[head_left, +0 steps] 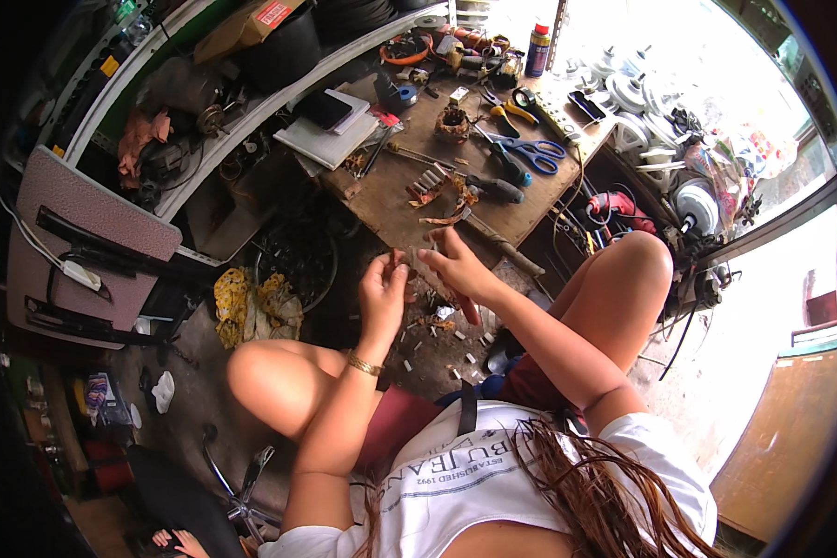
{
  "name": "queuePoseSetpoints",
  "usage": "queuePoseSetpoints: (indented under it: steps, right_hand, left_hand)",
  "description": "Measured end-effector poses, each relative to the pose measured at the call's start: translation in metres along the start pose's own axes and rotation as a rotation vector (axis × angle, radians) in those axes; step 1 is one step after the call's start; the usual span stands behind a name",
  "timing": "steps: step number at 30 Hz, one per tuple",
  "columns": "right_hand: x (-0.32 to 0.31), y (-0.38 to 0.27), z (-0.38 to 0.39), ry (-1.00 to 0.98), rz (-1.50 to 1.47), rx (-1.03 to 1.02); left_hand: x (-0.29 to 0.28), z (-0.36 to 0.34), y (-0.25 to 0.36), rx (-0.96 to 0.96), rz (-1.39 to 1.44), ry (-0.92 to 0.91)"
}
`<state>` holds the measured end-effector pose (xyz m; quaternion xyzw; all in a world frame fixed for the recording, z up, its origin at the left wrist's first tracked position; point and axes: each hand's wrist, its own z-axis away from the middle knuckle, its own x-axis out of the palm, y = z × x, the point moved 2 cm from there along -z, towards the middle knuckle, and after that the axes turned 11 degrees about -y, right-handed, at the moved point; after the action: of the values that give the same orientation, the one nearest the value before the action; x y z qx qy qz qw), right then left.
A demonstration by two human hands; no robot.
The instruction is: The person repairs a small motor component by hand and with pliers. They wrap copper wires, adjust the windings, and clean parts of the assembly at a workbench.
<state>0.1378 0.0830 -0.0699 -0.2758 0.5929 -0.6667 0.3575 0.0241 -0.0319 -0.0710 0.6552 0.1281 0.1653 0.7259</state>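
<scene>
Over the gap between my knees, just off the near table edge, both hands work close together. My left hand (381, 296) is closed, its fingertips pinching a small reddish-brown piece (398, 258) whose kind I cannot make out. Beside it my right hand (465, 268) curls round a tool with a red-brown handle (468, 308); its working end is hidden by the fingers. On the wooden table (381, 206) ahead lie small metal cylinders (430, 178) and scraps of brown-orange winding (459, 193). A dark-handled screwdriver (498, 189) rests to their right.
Blue-handled scissors (541, 156), yellow-handled pliers (510, 116), a copper-wound motor part (452, 124) and a spray can (538, 51) sit farther back. Small pale pieces (456, 374) litter the floor. A yellow cloth (242, 305) lies left. Another person's hands (184, 541) show lower left.
</scene>
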Motion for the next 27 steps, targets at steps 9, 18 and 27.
queuePoseSetpoints:
  steps: [9, 18, 27]
  right_hand:
    - [-0.065, -0.035, -0.122, 0.119, -0.036, -0.021]
    - [-0.087, -0.019, -0.029, 0.395, 1.089, -0.134]
    - [-0.086, 0.006, 0.02, 0.211, 1.238, -0.019]
  left_hand:
    - [-0.01, -0.018, -0.027, -0.141, 0.264, 0.045]
    - [-0.006, -0.025, -0.058, -0.157, 0.25, 0.071]
    - [-0.001, -0.029, -0.063, -0.156, 0.128, 0.101]
